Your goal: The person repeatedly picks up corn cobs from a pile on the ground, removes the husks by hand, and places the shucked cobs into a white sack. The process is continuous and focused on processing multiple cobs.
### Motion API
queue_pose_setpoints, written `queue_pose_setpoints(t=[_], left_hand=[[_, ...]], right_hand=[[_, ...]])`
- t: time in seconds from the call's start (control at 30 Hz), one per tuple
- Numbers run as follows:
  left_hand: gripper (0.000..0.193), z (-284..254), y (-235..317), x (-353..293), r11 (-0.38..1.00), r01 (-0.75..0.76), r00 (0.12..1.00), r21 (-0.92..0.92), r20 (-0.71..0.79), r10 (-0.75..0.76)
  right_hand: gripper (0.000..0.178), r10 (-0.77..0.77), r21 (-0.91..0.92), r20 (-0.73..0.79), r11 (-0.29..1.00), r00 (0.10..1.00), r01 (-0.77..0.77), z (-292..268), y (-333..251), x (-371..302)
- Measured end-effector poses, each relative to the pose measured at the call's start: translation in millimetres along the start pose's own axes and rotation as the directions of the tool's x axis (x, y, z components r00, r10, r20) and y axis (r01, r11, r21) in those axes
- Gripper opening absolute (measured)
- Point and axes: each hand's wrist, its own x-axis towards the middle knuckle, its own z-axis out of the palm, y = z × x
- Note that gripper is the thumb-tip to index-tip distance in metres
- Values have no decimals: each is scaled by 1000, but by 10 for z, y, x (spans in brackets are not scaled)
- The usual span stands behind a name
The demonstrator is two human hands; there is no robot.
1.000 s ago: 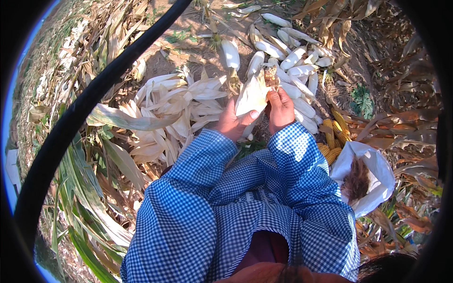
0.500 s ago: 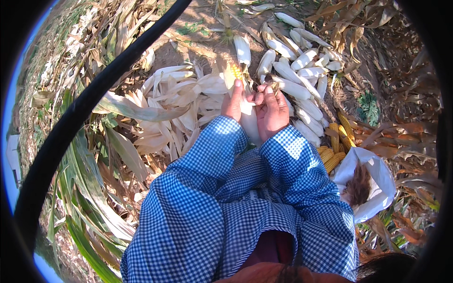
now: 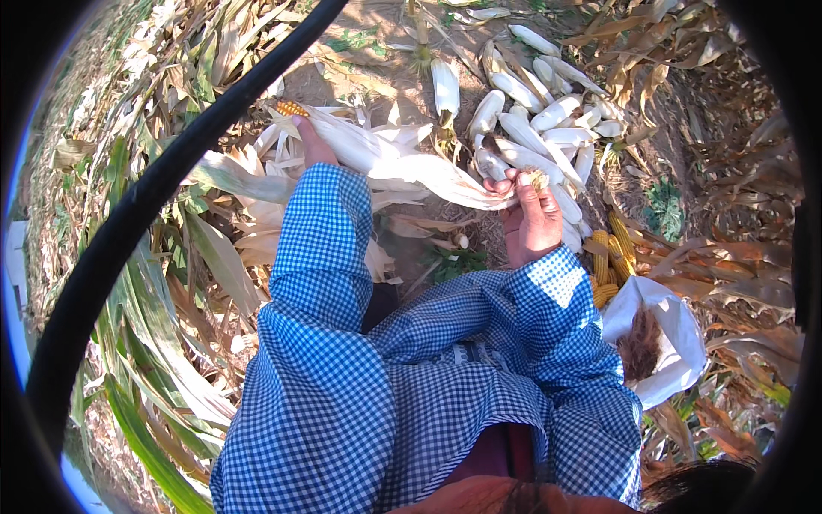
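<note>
One maize ear [image 3: 355, 146] lay at eleven o'clock, orange-yellow kernels bared at one end, pale husk [image 3: 462, 185] trailing; left hand [image 3: 317, 150] clasped the kernel end, right hand [image 3: 533, 221] pinched the husk's tail. At least three yellow cobs [image 3: 601, 259] lay at three, one white sack [image 3: 679, 330] at four.

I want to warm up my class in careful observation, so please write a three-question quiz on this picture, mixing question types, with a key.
1. Multiple choice. What stretches between the left hand and the right hand?
a) a rope
b) pale husk
c) a plastic strip

2. True or false? The bare yellow ears lie nearer the left hand than the right.

3. Fill in: Yellow-orange kernels show beside the ____ hand.

Key:
1. b
2. False; they lie on the person's right, by the white bag.
3. left
</note>
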Motion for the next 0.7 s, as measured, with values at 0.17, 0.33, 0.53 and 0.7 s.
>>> queue_pose_setpoints(t=[0.17,0.33,0.53,0.7], left_hand=[[79,85,-28,-40,992,-127,991,-12,-52,127],[74,36,-24,55,979,-203,979,-18,7,203],[57,217,-422,-307,982,-13,909,189,411,-67],[69,286,-872,-818,918,-173,518,356,826,-222]], right_hand=[[16,61,39,-225,998,972,-54,-174,-192,168],[17,-49,102,-192,992,980,69,-359,-542,298],[21,-19,21,-246,999,969,25,-342,-708,316],[41,53,-326,-8,944,999,-53,-27,-316,203]])
